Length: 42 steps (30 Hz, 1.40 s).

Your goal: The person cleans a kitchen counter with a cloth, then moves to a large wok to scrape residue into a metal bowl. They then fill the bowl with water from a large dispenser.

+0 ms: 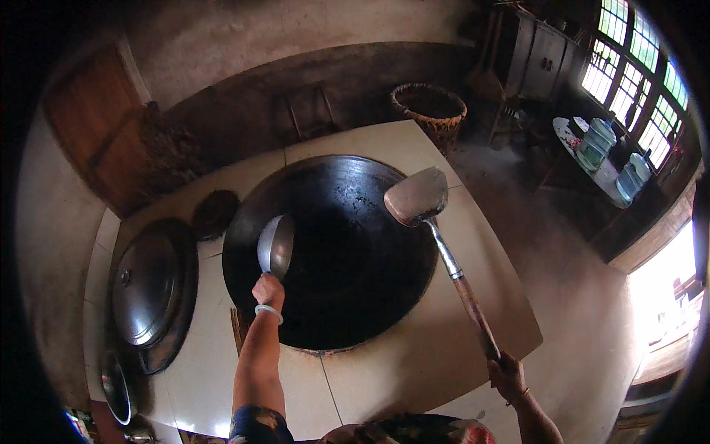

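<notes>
A large black wok (344,288) is set into a tiled stove top (444,355) before me. My left hand (269,291), with a pale bangle at the wrist, grips a metal ladle (276,247) by its handle, most of which the fist hides. The ladle's bowl is tilted over the wok's left part. At the lower right, my right hand (507,374) is closed round the wooden handle of a wok spatula (419,197). Its broad metal blade is raised above the wok's right rim, and the shaft slants up and to the left.
Left of the wok is a second pan with a domed metal lid (147,288), a small dark round lid (215,215) behind it. A metal basin (116,388) stands lower left. Past the far corner is a woven basket (430,105); water jugs (596,144) stand on a table by the window.
</notes>
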{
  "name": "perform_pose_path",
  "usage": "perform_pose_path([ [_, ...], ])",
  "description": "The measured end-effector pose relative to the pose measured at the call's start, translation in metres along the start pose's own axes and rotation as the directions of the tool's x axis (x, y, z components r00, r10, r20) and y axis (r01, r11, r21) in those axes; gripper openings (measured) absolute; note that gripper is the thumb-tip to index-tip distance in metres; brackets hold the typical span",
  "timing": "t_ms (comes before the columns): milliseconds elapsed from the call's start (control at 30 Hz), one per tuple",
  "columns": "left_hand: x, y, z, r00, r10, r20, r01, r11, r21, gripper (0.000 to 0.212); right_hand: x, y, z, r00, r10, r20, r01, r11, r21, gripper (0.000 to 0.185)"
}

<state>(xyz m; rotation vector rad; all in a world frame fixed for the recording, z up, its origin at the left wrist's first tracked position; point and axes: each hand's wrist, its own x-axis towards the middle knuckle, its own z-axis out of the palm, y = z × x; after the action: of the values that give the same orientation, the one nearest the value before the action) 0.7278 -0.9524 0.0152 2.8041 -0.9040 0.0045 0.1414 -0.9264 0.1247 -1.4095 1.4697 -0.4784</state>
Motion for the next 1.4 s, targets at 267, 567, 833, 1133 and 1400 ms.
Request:
perform_pose_path([
  [267,0.025,0.017,0.034,1.0,-0.009,0.003,0.009,1.0,0.011,0.017,-0.029,-0.005,0.03,0.987,0.13,-0.096,-0.12,0.988,0.099,0.02],
  [567,-0.031,0.09,0.199,0.831,0.399,0.389,-0.361,0.917,-0.17,0.029,-0.032,-0.022,0.035,0.998,-0.037,-0.044,0.046,0.972,0.229,0.016],
  [833,-0.122,0.14,0.066,0.623,0.266,0.736,0.729,0.143,-0.669,0.018,0.002,-0.048,0.011,0.991,-0.12,-0.051,0.101,0.954,-0.282,0.02],
  [1133,-0.191,0.072,-0.05,0.681,0.291,0.672,0.674,0.11,-0.731,0.022,0.126,-0.142,0.058,0.917,-0.365,0.16,0.377,0.667,-0.643,0.048],
  [1400,-0.257,-0.001,-0.113,0.721,0.211,0.66,0.641,0.156,-0.751,0.021,0.21,-0.236,0.13,0.857,-0.124,0.501,0.502,-0.023,-0.865,0.048],
])
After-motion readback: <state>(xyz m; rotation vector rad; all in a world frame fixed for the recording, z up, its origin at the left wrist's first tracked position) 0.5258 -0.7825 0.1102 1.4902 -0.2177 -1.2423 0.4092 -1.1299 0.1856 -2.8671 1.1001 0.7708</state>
